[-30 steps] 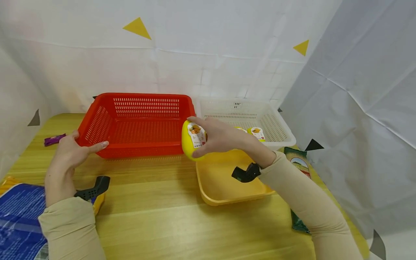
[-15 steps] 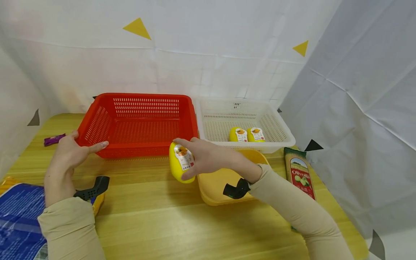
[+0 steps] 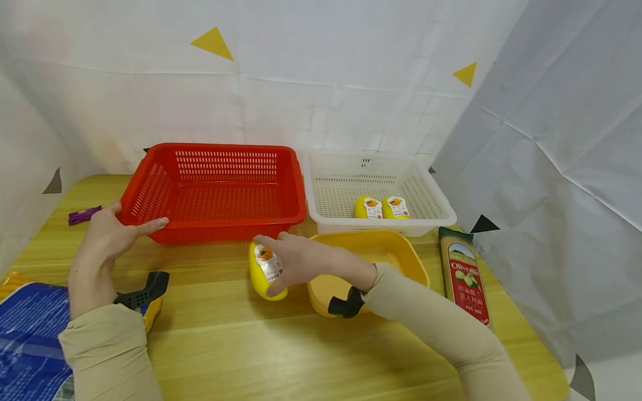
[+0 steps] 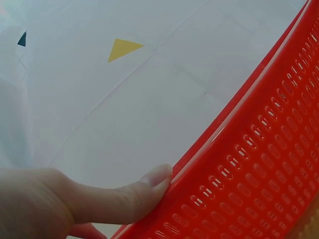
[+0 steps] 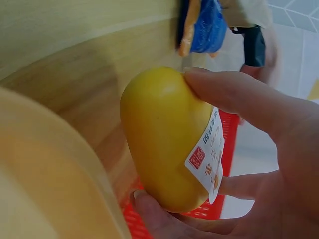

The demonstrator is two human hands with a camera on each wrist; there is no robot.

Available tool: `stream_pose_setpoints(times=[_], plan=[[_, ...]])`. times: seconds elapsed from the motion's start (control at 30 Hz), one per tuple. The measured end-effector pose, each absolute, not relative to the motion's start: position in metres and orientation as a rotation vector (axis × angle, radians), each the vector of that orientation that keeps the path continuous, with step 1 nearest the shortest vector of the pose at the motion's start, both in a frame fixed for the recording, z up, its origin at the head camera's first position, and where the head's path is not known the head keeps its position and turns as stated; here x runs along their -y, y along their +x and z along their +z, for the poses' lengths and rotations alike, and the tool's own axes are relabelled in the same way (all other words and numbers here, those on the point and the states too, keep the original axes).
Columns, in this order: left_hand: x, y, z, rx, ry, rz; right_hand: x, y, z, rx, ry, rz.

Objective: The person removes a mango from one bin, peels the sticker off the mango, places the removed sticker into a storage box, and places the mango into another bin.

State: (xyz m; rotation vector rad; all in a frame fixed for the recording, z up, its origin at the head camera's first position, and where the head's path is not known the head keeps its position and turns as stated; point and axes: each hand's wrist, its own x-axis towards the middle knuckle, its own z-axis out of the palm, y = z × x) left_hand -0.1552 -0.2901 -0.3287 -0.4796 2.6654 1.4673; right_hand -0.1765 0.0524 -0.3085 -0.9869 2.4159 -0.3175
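Note:
My right hand (image 3: 303, 260) holds a yellow egg-shaped container (image 3: 262, 279) with a white picture label, in front of the red basket's right end. In the right wrist view, thumb and fingers wrap the container (image 5: 162, 134) from opposite sides, its label facing the palm. At the front left corner of the red basket (image 3: 225, 228), my left hand (image 3: 106, 236) grips the rim. The left wrist view shows that thumb (image 4: 134, 199) lying against the red rim; the other fingers are mostly hidden there. No items show inside the red basket.
A white basket (image 3: 381, 224) at the back right has two similar yellow containers (image 3: 368, 209) in it. Before it stands a yellow bin (image 3: 396, 250). An Olivoila pasta pack (image 3: 463, 273) lies right, a blue bag (image 3: 32, 334) left, a small purple packet (image 3: 84, 215) far left.
My right hand has brought the yellow container left and toward the front, away from the yellow bin and white basket. The left hand stays on the red basket's corner.

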Motion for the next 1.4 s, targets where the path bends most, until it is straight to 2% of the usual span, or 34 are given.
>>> stream_pose_setpoints(times=[0.27, 0.53, 0.73, 0.87, 1.03, 1.23, 1.4], plan=[[0.288, -0.152, -0.324, -2.696, -0.486, 1.443, -0.042, -0.177, -0.324, -2.414, -0.957, -0.233], [0.268, -0.142, -0.298, -2.969, -0.468, 1.341, -0.037, -0.177, -0.328, -2.419, -0.941, -0.147], [0.230, -0.129, -0.272, -3.197, -0.308, 1.406, -0.036, -0.179, -0.329, -2.395, -0.972, -0.123], [0.197, -0.120, -0.264, -3.232, -0.025, 1.440, -0.036, -0.180, -0.330, -2.377, -0.978, -0.116], [0.170, -0.119, -0.275, -3.044, 0.253, 1.247, -0.037, -0.182, -0.329, -2.375, -0.923, -0.117], [0.154, -0.129, -0.305, -2.779, 0.336, 0.977, -0.037, -0.182, -0.329, -2.392, -0.868, -0.110], [0.149, -0.138, -0.330, -2.581, 0.455, 0.936, -0.040, -0.184, -0.328, -2.387, -0.888, -0.127]])
